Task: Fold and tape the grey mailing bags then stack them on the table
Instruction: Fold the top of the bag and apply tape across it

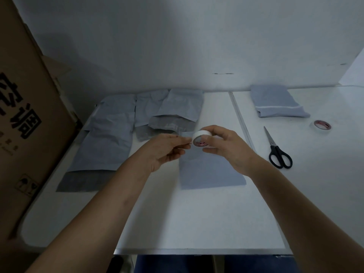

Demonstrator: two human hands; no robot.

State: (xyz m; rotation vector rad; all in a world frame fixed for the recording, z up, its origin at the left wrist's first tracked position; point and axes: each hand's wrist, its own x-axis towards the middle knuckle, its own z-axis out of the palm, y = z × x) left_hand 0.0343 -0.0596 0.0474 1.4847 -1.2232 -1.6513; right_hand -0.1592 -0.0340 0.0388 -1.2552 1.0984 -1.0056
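My right hand (226, 146) grips a white tape roll (200, 137) above the table. My left hand (167, 150) pinches at the roll's edge with thumb and forefinger, where the tape end lies. Under both hands a folded grey mailing bag (210, 172) lies flat on the white table (197, 223). Several unfolded grey mailing bags (110, 138) are spread at the back left, overlapping each other. A stack of folded grey bags (277, 103) sits at the back right.
Black-handled scissors (277, 152) lie shut to the right of my hands. A second tape roll (322, 125) lies flat beyond them. A large cardboard box (25, 115) stands against the table's left side. A white wall backs the table.
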